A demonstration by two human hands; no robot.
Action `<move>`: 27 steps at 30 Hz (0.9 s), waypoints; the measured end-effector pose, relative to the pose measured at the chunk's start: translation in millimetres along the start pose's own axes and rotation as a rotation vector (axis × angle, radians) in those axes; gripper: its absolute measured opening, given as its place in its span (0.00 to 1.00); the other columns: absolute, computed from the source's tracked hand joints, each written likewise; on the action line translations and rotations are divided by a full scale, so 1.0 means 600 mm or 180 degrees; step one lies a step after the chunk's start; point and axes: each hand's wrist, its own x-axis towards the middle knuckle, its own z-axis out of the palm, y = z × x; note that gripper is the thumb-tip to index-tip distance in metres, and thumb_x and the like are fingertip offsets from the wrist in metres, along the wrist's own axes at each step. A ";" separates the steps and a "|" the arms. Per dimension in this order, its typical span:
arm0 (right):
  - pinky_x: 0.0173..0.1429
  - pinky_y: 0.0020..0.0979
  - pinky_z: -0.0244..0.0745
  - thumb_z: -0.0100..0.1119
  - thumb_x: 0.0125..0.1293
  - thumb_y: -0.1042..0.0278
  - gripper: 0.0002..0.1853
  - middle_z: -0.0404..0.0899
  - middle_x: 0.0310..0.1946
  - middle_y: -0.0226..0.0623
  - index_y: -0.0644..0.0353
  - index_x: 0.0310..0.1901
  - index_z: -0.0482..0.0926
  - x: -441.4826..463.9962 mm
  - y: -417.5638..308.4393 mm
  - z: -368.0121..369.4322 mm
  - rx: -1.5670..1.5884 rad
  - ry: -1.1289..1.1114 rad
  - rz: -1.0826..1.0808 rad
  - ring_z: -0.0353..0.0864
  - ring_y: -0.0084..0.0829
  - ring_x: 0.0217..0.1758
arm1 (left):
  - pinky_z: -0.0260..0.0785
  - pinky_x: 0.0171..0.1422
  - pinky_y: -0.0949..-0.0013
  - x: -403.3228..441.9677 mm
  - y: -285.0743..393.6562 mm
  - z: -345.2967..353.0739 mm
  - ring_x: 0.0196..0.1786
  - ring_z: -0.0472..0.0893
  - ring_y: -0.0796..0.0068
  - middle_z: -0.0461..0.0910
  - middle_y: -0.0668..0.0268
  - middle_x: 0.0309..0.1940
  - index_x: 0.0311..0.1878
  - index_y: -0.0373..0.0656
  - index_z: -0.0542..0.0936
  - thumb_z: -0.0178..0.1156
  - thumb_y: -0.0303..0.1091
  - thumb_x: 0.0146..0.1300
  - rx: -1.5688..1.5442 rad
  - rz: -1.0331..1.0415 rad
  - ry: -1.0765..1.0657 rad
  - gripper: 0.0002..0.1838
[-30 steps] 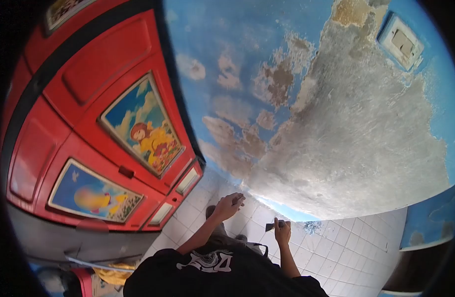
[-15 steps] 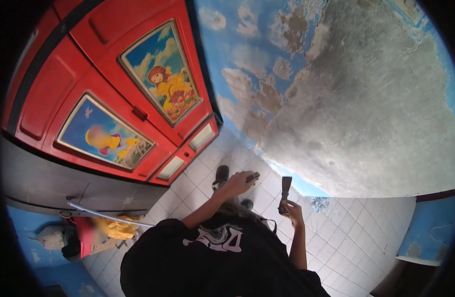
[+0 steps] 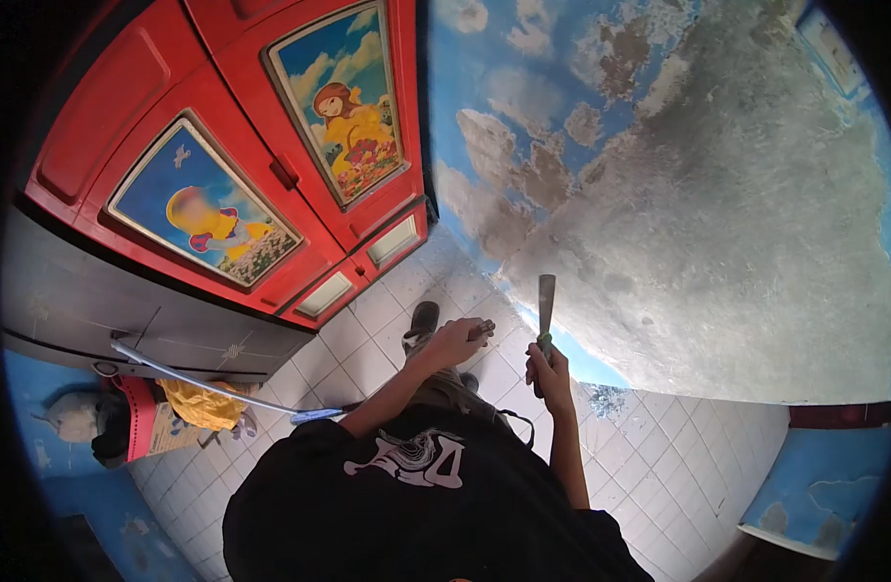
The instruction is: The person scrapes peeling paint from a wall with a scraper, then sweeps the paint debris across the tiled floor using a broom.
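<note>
My right hand (image 3: 550, 372) is wrapped round the handle of a scraper (image 3: 545, 306), whose blade points up toward the wall. Its fingers are closed on the grip, in front of the peeling wall (image 3: 697, 223) of bare grey plaster and blue paint. To its left, my left hand (image 3: 458, 341) is raised over the floor with its fingers curled round a small dark object (image 3: 481, 331) too small to name. Neither hand touches the wall.
A red cabinet (image 3: 242, 78) with picture panels stands at the left. Below it are a light blue pole (image 3: 203, 382), a yellow cloth (image 3: 201, 404) and a pink item (image 3: 140, 417). Paint flakes (image 3: 605, 399) lie on the white tiled floor (image 3: 649, 466) by the wall.
The scraper has swung from pointing sideways to upright in my right hand. The view has shifted, bringing more of the pole and cloth at the lower left into sight.
</note>
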 end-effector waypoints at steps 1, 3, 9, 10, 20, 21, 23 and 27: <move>0.17 0.19 0.61 0.55 0.61 0.62 0.12 0.68 0.17 0.28 0.62 0.37 0.72 0.001 0.000 0.008 -0.0024 -0.0023 0.0013 0.67 0.17 0.14 | 0.72 0.41 0.71 -0.001 -0.007 -0.003 0.36 0.80 0.74 0.80 0.61 0.33 0.43 0.36 0.75 0.53 0.31 0.59 -0.0023 -0.0014 0.0023 0.12; 0.17 0.20 0.61 0.53 0.62 0.62 0.11 0.68 0.18 0.27 0.62 0.36 0.71 -0.002 0.003 0.020 -0.0219 -0.0096 0.0134 0.66 0.18 0.13 | 0.72 0.41 0.72 -0.005 -0.022 -0.008 0.36 0.80 0.74 0.80 0.62 0.34 0.42 0.36 0.75 0.52 0.30 0.59 0.0013 -0.0054 0.0144 0.11; 0.14 0.18 0.53 0.52 0.63 0.60 0.13 0.68 0.21 0.26 0.60 0.42 0.70 -0.008 0.068 0.021 -0.0262 -0.0054 0.0551 0.64 0.15 0.12 | 0.69 0.38 0.64 -0.026 -0.070 -0.023 0.34 0.79 0.57 0.79 0.56 0.29 0.39 0.42 0.77 0.55 0.37 0.54 -0.0494 0.0047 0.0575 0.12; 0.15 0.18 0.53 0.50 0.64 0.61 0.15 0.67 0.22 0.26 0.60 0.47 0.70 -0.004 0.076 0.022 -0.0166 0.0060 0.0718 0.63 0.15 0.13 | 0.69 0.38 0.64 -0.034 -0.070 -0.030 0.34 0.79 0.57 0.79 0.56 0.29 0.39 0.42 0.77 0.55 0.37 0.54 -0.0548 -0.0002 0.0579 0.12; 0.26 0.30 0.66 0.51 0.60 0.63 0.18 0.75 0.25 0.39 0.56 0.52 0.74 0.204 0.007 -0.005 -0.2336 0.1361 -0.0191 0.73 0.27 0.21 | 0.70 0.41 0.65 -0.031 -0.096 -0.147 0.37 0.80 0.63 0.80 0.59 0.32 0.44 0.41 0.76 0.55 0.32 0.56 -0.0542 -0.0911 0.0890 0.13; 0.29 0.34 0.69 0.52 0.59 0.63 0.18 0.77 0.26 0.43 0.57 0.51 0.75 0.218 -0.027 0.012 -0.2873 0.1596 -0.0874 0.76 0.32 0.24 | 0.70 0.40 0.66 -0.022 -0.096 -0.165 0.36 0.80 0.65 0.81 0.60 0.32 0.44 0.40 0.76 0.54 0.32 0.57 -0.0585 -0.0858 0.0984 0.12; 0.36 0.40 0.71 0.51 0.59 0.64 0.19 0.76 0.26 0.46 0.51 0.53 0.73 0.243 -0.080 0.033 -0.3030 0.1695 -0.0585 0.77 0.39 0.30 | 0.69 0.38 0.67 -0.005 -0.097 -0.201 0.35 0.81 0.68 0.81 0.61 0.31 0.44 0.39 0.76 0.54 0.31 0.57 -0.0635 -0.0805 0.1054 0.12; 0.38 0.44 0.71 0.50 0.58 0.63 0.18 0.75 0.27 0.47 0.49 0.51 0.74 0.361 -0.105 0.046 -0.3580 0.1879 -0.0511 0.77 0.45 0.33 | 0.69 0.36 0.71 0.032 -0.100 -0.280 0.31 0.80 0.74 0.80 0.61 0.28 0.43 0.39 0.76 0.52 0.31 0.59 -0.0740 -0.0926 0.1194 0.10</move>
